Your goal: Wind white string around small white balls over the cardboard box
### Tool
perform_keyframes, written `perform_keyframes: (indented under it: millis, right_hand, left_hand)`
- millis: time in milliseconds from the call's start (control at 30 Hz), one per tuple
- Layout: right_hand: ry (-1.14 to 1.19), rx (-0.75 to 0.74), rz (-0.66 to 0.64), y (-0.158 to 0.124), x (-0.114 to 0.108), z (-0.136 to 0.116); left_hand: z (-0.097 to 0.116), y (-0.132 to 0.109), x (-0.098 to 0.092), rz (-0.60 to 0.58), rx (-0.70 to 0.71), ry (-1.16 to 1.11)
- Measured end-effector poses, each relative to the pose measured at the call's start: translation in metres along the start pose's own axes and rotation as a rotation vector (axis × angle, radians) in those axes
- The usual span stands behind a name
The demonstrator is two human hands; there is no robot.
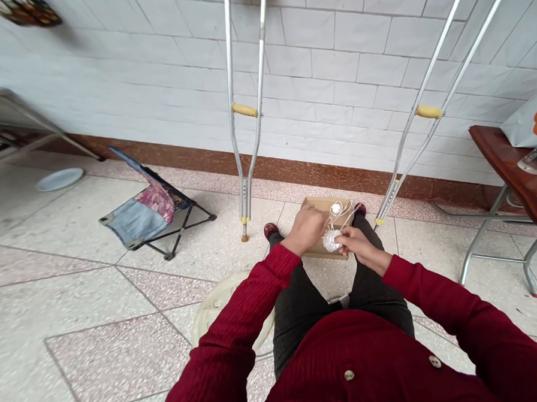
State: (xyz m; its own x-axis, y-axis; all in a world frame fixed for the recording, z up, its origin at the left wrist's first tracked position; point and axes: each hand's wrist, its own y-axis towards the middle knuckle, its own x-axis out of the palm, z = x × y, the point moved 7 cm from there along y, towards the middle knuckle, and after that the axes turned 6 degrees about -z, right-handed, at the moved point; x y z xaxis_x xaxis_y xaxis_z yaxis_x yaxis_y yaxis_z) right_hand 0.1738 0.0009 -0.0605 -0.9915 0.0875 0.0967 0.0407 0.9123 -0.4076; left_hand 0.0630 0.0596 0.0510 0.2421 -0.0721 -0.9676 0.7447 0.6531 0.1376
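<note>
A small white bundle of cord (331, 241) sits in the fingers of my right hand (357, 242), pinched at its right side. Just left of it is my left hand (309, 228), with its fingers curled closed. White strands pass close to the left fingertips, but what these fingers hold is hidden. Below both hands, between my feet, lies a shallow cardboard box (313, 251). Inside its far right part is a white ball of cord (336, 209), with loose loops trailing beside it.
Two metal crutches (251, 158) (399, 154) lean on the tiled wall. A folding stool (144, 215) stands left, with a pale plate (61, 179) beyond it. At my left lies a round cream lid-like object (206, 309). A brown table (513, 172) at right bears a bag and bottle.
</note>
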Motion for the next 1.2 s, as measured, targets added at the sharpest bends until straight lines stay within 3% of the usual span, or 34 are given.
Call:
perform_keyframes:
  millis: [100, 200, 300, 400, 500, 633, 733, 833, 967, 1067, 1133, 1200]
  right_hand:
    - [0.066, -0.091, 0.174, 0.026, -0.017, -0.023]
    - [0.154, -0.156, 0.298, 0.04, -0.032, -0.05]
    - [0.31, -0.247, 0.234, 0.036, -0.033, -0.075]
    - [0.39, -0.267, 0.025, 0.013, -0.018, -0.087]
    - [0.257, -0.14, -0.122, -0.021, -0.001, -0.069]
    - [0.078, 0.011, -0.194, -0.053, 0.008, -0.016]
    - [0.044, 0.133, -0.235, -0.052, 0.012, 0.019]
    - [0.033, 0.15, -0.143, -0.027, 0.007, 0.027]
    - [0.115, -0.007, 0.095, 0.016, -0.011, -0.007]
    - [0.206, -0.184, 0.233, 0.034, -0.025, -0.046]
    - [0.283, -0.244, 0.254, 0.037, -0.03, -0.069]
    - [0.368, -0.272, 0.18, 0.033, -0.028, -0.088]
  left_hand:
    - [0.012, -0.01, 0.005, -0.035, -0.066, -0.189]
    - [0.022, -0.025, 0.026, -0.17, -0.064, -0.603]
    - [0.028, -0.039, 0.045, -0.23, 0.006, -0.903]
    - [0.015, -0.047, 0.065, -0.242, -0.005, -0.914]
    - [-0.011, -0.043, 0.073, -0.195, -0.077, -0.765]
    - [-0.031, -0.027, 0.051, -0.082, -0.041, -0.445]
    - [-0.026, -0.015, 0.027, -0.03, 0.016, -0.281]
    - [-0.011, -0.01, 0.01, -0.002, 0.016, -0.202]
    - [0.007, -0.016, 0.007, 0.001, -0.058, -0.261]
    - [0.017, -0.027, 0.021, -0.132, -0.082, -0.582]
    - [0.024, -0.034, 0.028, -0.219, -0.032, -0.837]
    - [0.028, -0.038, 0.031, -0.247, 0.018, -1.003]
